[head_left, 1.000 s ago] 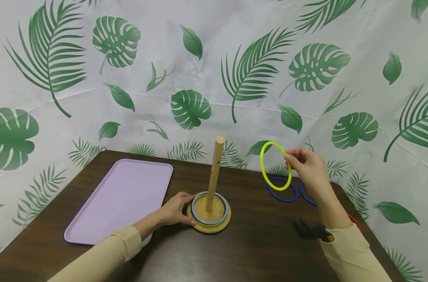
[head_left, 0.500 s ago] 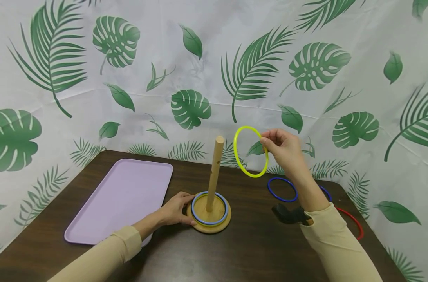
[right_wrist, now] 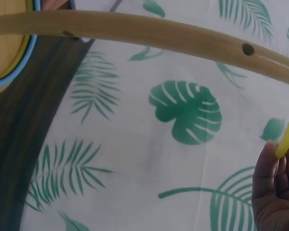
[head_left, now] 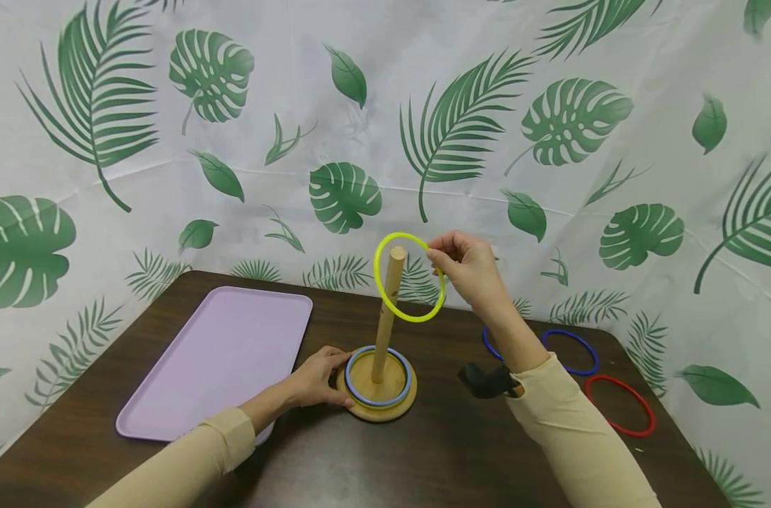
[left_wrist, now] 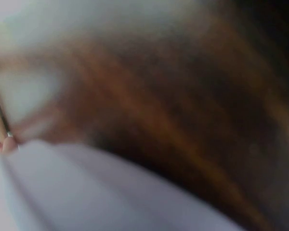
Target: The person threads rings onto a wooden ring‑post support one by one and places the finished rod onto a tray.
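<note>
A wooden peg stands upright on a round wooden base. Light blue ring lies on that base around the peg, with a yellowish edge showing beneath it. My left hand grips the base's left edge, thumb in front and fingers behind. Up at the peg's top, my right hand pinches a yellow ring by its right side. This ring hangs tilted, and the peg's tip shows inside its outline; whether it encircles the peg I cannot tell. The right wrist view shows the pinching fingertips near the peg's end.
A lilac tray lies left of the base on the dark wooden table. To the right are a blue ring, another blue ring partly behind the right arm, and a red ring. Leaf-print cloth hangs behind.
My right hand has carried the yellow ring leftward from above the blue rings to the peg's top, rising at first. The left hand has stayed at the base.
</note>
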Tool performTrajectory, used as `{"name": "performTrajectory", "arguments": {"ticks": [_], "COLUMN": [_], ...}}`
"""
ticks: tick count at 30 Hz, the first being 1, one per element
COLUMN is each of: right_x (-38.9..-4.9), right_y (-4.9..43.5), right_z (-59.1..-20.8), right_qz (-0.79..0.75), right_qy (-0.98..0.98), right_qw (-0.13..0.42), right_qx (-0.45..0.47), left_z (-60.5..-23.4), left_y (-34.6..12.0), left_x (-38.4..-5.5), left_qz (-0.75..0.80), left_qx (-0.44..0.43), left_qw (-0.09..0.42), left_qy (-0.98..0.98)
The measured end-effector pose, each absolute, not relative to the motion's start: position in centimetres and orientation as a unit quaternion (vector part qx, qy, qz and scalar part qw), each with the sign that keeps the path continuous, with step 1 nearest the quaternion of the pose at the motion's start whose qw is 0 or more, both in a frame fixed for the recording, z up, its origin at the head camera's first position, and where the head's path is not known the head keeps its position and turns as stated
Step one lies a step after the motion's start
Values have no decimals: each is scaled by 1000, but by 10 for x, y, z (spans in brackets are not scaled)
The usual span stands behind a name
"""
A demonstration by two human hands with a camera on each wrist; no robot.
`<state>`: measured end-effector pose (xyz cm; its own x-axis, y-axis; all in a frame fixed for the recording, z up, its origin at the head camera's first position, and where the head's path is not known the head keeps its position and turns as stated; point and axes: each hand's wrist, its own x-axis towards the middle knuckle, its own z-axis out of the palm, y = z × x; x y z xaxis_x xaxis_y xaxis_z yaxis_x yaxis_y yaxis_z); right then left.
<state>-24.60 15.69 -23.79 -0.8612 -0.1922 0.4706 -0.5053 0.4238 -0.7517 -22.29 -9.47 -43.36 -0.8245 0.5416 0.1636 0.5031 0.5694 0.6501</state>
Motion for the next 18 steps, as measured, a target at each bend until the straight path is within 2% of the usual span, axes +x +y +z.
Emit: {"name": "performTrajectory", "arguments": {"ticks": [10, 18], "right_x": [-252, -257], "right_y": [147, 152], "right_z": [-265, -321], "right_qz": [456, 414], "right_qy": [-859, -890], "right_qw": [147, 100], "right_qx": [182, 161], "left_z": [-433, -432], "left_y": [-94, -95], "left_x": [-223, -224], "left_qz": [361, 356], "left_qx": [294, 295], "left_qw": [31, 25], "left_qy": [885, 886]}}
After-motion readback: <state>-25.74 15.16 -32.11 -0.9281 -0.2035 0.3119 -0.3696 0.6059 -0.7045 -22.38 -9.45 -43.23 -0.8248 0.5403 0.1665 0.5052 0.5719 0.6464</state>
